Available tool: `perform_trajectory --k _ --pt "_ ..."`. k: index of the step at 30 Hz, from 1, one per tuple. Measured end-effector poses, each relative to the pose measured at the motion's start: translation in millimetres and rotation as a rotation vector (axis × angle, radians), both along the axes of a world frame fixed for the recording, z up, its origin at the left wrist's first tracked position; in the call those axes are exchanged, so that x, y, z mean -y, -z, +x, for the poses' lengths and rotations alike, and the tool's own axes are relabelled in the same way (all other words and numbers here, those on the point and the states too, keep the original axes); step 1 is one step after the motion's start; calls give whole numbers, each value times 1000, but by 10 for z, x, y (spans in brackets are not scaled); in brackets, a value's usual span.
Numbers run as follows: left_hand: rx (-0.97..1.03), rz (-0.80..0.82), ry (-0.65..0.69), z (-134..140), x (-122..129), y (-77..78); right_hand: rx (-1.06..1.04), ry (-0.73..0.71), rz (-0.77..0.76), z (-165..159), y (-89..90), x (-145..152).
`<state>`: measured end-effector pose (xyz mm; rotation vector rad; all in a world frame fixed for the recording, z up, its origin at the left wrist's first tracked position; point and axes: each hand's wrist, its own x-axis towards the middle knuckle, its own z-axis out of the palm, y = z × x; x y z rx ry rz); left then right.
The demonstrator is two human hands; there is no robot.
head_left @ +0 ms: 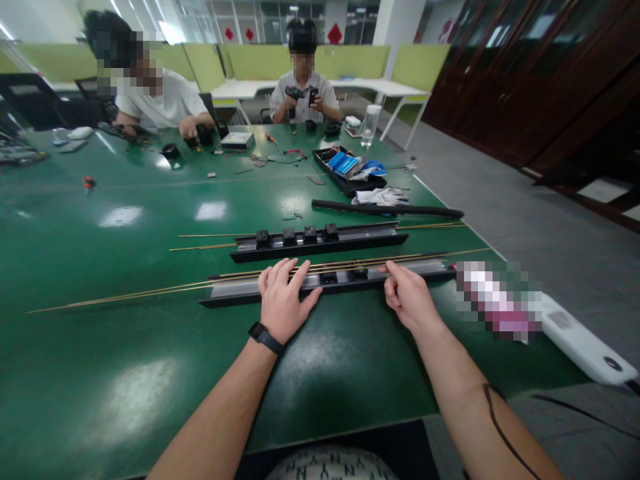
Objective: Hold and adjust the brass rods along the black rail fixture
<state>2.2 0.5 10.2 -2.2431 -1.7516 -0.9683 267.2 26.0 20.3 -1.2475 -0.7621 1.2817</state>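
Note:
A long black channel with a pale inner face point(235, 288) lies in front of me, with thin brass-coloured rods point(150, 292) running along it and past both ends. My left hand point(285, 300) rests over its left half, fingers spread across the rods and thumb apart. Small black blocks point(329, 275) sit in the channel between my hands. Over the right half, my right hand point(407, 293) has its fingers curled in and its index fingertip at the rods; whatever is between finger and thumb is hidden. Behind lies a second channel point(320, 247) carrying several black blocks point(289, 235).
A black foam-like strip point(390, 210), white gloves point(383, 197) and a black tray point(350, 187) with blue items lie beyond the channels. A white device point(575, 333) stands at the right edge. Two people point(160, 100) sit across the green table point(150, 393), handling black objects.

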Motion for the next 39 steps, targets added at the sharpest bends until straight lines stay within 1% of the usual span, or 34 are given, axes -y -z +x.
perform_trajectory --k 30,39 --pt "-15 7 3 -9 -4 6 -2 6 8 6 -7 2" --pt "-31 7 6 -18 -3 5 -2 72 11 2 -7 -2"
